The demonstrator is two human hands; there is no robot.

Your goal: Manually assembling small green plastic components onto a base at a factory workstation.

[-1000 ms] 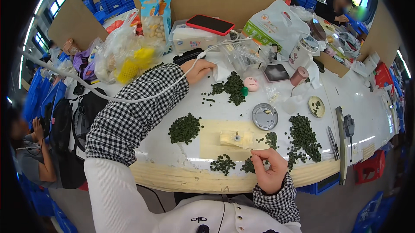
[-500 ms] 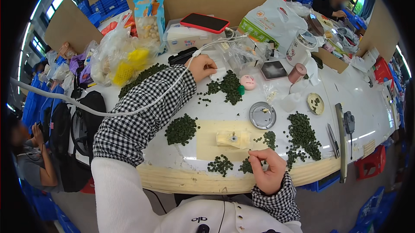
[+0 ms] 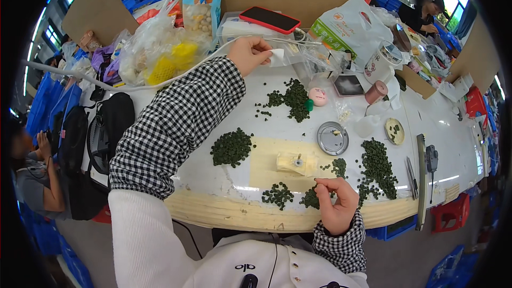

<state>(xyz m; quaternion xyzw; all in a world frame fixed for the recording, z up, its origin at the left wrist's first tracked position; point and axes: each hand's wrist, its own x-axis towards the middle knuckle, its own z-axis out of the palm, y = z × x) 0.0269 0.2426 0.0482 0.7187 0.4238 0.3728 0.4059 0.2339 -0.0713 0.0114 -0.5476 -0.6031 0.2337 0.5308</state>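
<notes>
My left hand (image 3: 249, 56) is closed in a pinch on a small white tissue (image 3: 277, 57), raised near the plastic box at the back of the table. In front of it, small dark green pieces (image 3: 296, 98) lie heaped beside a pink round-topped thing (image 3: 318, 96). At the near edge my right hand (image 3: 337, 205) has thumb and forefinger pressed together; whatever sits between them is too small to make out. It hovers by a little green heap (image 3: 310, 198). Just beyond stands a cream block (image 3: 296, 164) with a small metal pin, on a yellowish sheet (image 3: 261, 152).
A white cable (image 3: 176, 81) passes over my left sleeve. More green heaps (image 3: 232, 147) lie around, with a round metal lid (image 3: 333, 138), tweezers (image 3: 411, 177) and a phone (image 3: 270, 20) on a box. Bags and a mug (image 3: 383, 61) line the back. Other people sit left and far right.
My left hand has moved back and up with the tissue, away from the green heap. My right hand stays pinched near the front edge. The whole view has shifted slightly.
</notes>
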